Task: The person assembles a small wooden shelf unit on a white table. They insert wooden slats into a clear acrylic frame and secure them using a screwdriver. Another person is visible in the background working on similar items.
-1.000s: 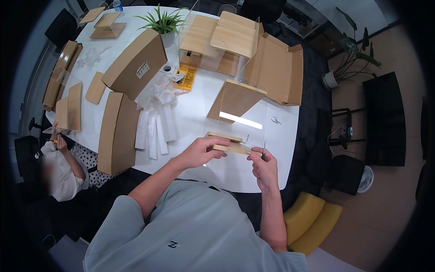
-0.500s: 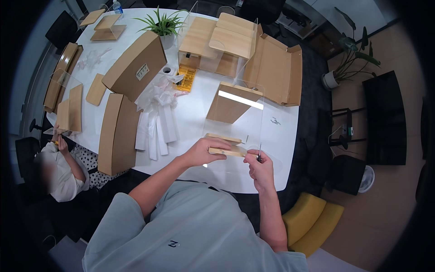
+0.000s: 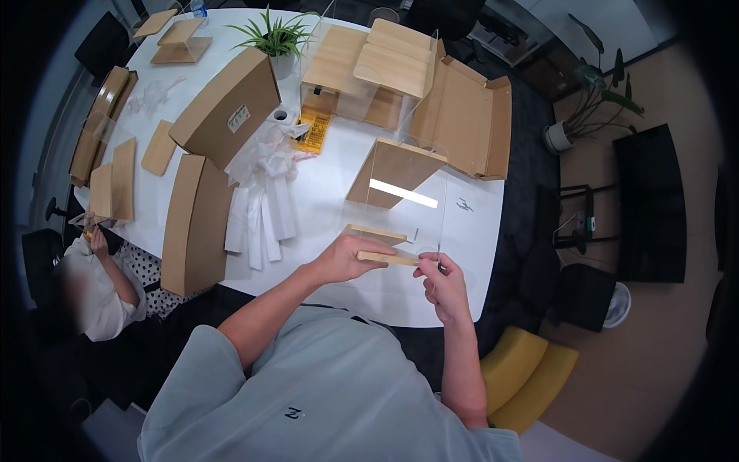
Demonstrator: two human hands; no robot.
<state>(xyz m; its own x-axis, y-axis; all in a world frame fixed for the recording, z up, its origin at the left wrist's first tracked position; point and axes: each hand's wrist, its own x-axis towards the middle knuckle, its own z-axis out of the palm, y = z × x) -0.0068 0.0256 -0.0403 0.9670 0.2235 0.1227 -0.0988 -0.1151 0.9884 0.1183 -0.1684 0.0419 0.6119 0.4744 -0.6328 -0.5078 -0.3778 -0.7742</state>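
Note:
My left hand is closed around the end of a small light-wood board, held over the near edge of the table. At the board's right end, my right hand pinches a slim tool with a dark grip and what looks like a thin upright shaft; its exact kind is unclear. A clear plastic panel stands just beyond my hands, with a larger wooden board behind it. Another narrow wooden board lies past my left fingers. A small L-shaped metal piece is near it.
Small metal parts lie on the white table at right. Cardboard boxes, crumpled plastic wrap, a potted plant and a wood-and-clear-plastic stand surround the work. Another person sits at left; a yellow chair is right.
The view has shifted slightly. My right fingers have turned a little around the tool, and the board in my left hand has tilted slightly. Both grips stay closed.

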